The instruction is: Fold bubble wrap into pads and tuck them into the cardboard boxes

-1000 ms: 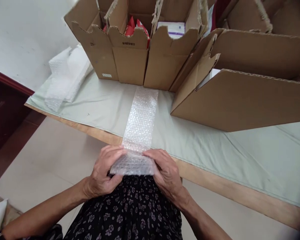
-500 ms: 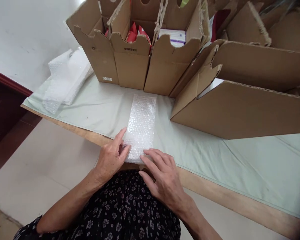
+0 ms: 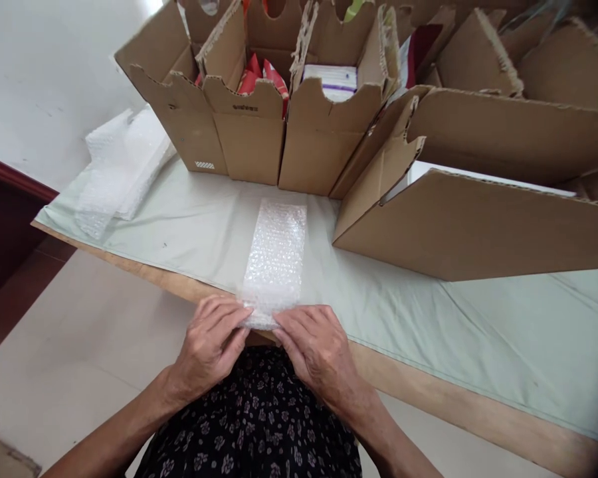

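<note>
A narrow strip of clear bubble wrap (image 3: 278,249) lies lengthwise away from me on the green cloth. Its near end is folded up at the table's front edge. My left hand (image 3: 214,338) pinches the left side of that fold between thumb and fingers. On the right side of the same fold, my right hand (image 3: 319,342) grips with its thumb below and fingers on top. Whether anything lies inside the fold cannot be made out.
Cardboard bins (image 3: 252,149) stand in a row at the back, some with red packets (image 3: 266,76) and white packs (image 3: 331,79). A long cardboard box (image 3: 478,226) sits at the right. More bubble wrap (image 3: 124,159) is piled at the left, on the green cloth (image 3: 199,232).
Both hands have closed on the near end of the bubble wrap strip and folded it over. Before, the fingers rested open on and beside it. The view has shifted slightly.
</note>
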Available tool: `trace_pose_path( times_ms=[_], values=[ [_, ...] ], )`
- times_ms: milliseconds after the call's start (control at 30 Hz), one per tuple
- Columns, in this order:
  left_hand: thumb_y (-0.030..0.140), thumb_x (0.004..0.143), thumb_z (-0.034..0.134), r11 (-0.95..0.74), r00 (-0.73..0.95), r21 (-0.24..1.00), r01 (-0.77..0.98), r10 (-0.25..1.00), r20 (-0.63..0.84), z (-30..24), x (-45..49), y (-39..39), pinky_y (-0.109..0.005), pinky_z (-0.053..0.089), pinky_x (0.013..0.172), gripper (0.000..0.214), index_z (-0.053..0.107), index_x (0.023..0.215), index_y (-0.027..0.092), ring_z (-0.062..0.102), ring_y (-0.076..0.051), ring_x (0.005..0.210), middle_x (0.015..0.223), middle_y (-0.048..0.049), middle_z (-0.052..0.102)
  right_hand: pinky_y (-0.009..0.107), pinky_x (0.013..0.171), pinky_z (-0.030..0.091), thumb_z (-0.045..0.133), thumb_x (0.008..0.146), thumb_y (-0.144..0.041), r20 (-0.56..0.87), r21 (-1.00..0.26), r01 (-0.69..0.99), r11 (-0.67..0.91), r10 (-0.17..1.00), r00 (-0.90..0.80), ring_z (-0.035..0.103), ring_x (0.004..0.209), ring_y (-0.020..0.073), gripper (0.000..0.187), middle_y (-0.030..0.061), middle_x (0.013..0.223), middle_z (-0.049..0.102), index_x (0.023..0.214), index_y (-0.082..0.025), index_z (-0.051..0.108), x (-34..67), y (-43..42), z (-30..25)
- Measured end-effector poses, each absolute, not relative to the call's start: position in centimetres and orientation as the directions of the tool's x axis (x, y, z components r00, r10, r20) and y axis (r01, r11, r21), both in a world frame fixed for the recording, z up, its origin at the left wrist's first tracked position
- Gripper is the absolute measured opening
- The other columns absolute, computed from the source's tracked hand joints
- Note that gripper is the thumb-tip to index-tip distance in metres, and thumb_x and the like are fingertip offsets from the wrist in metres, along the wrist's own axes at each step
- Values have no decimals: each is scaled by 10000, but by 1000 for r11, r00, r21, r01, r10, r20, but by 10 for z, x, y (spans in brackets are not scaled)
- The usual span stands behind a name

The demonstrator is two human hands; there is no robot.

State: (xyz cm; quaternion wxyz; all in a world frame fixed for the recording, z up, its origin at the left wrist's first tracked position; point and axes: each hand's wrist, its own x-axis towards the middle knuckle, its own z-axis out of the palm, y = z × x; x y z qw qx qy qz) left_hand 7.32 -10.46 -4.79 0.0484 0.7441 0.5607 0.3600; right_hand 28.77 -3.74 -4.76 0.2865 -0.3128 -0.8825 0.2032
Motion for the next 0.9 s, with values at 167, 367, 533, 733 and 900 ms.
trace_pose_path(
  times_ms=[167,367,533,733,900],
  values=[
    [101,953,636,-315,6,578,753,881,473,-44,80,-89,-321,567,771,301,671,1232,208,686,-171,761,879,-17,748,352,764,495,541,1075,-231,346,-615,457,642,741,-575,657,792,181,174,29,883,769,1112,-196,707,287,-31,-49],
    [193,979,625,-267,-42,595,758,891,453,-46,79,-83,-305,621,689,261,697,1225,241,691,-174,673,830,-2,739,370,835,526,558,1048,-214,481,-551,493,673,739,-472,665,965,211,213,91,1100,736,1244,-190,638,295,-38,-41],
    [228,996,609,-236,-46,559,795,895,444,-52,79,-74,-309,647,699,244,690,1226,246,721,-184,692,918,-32,775,422,986,469,610,989,-174,408,-382,514,768,639,-652,626,1134,242,225,82,1208,716,1207,-205,655,296,-36,-43],
    [226,953,681,-257,-2,476,841,879,477,-45,77,-80,-464,591,1014,453,587,1396,216,664,-304,1209,1314,-159,658,388,862,457,519,1022,-102,336,-423,490,763,633,-697,643,984,224,229,76,1111,753,1166,-198,669,290,-15,-48],
    [85,962,607,-354,125,537,766,901,415,-38,73,-78,-400,554,956,381,608,1323,206,684,-236,1063,1118,-86,740,347,836,497,499,1072,-181,259,-654,427,625,715,-650,690,882,187,224,33,1015,780,1197,-213,683,292,-8,-41]
  ],
)
